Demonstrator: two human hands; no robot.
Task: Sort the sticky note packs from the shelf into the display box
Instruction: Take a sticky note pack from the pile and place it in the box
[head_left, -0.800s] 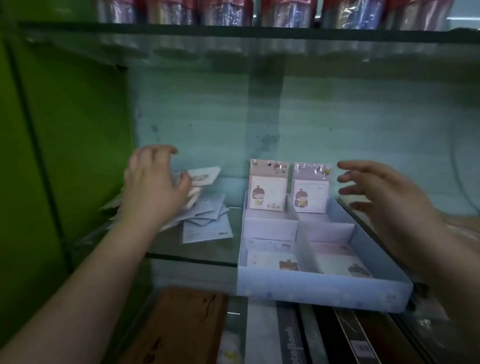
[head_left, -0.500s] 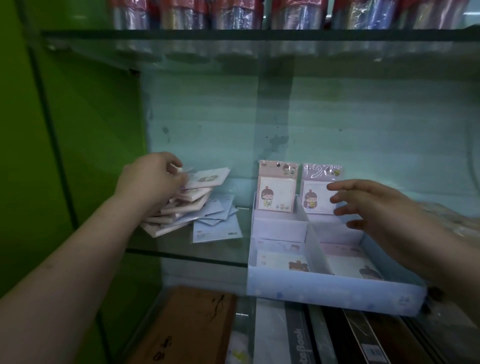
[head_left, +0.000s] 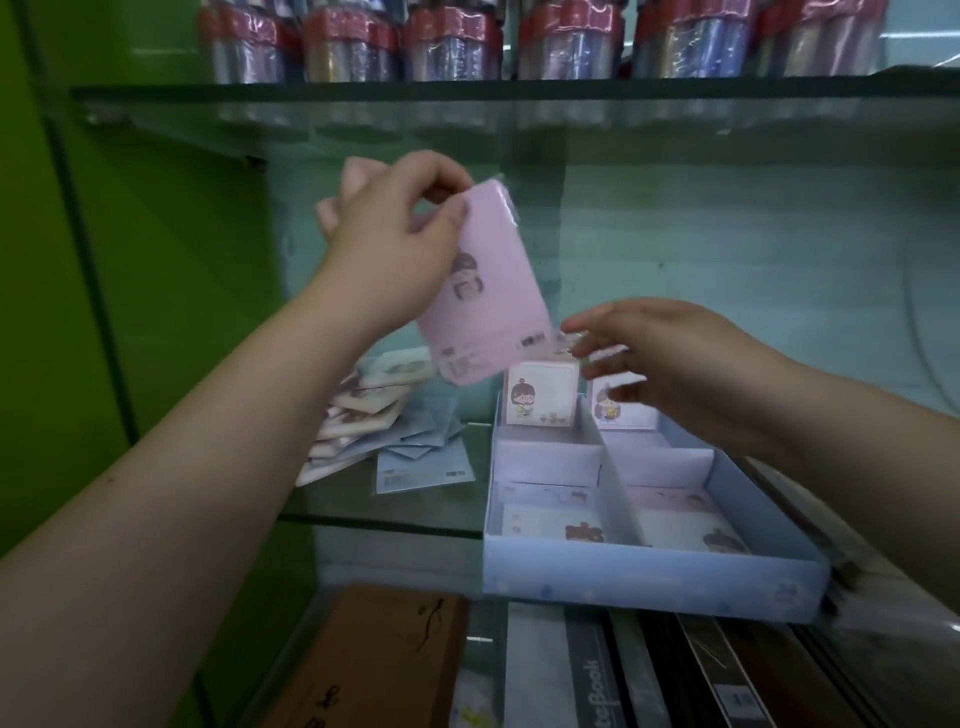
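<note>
Left hand (head_left: 395, 244) pinches a pink sticky note pack (head_left: 488, 291) — right hand (head_left: 675, 364) spread above the display box (head_left: 649, 592)

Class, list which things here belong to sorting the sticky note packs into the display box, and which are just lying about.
Belong to the job: pink pack in the left hand; pile of packs; display box.
Lying about: notebooks below; wrapped tubes above.
</note>
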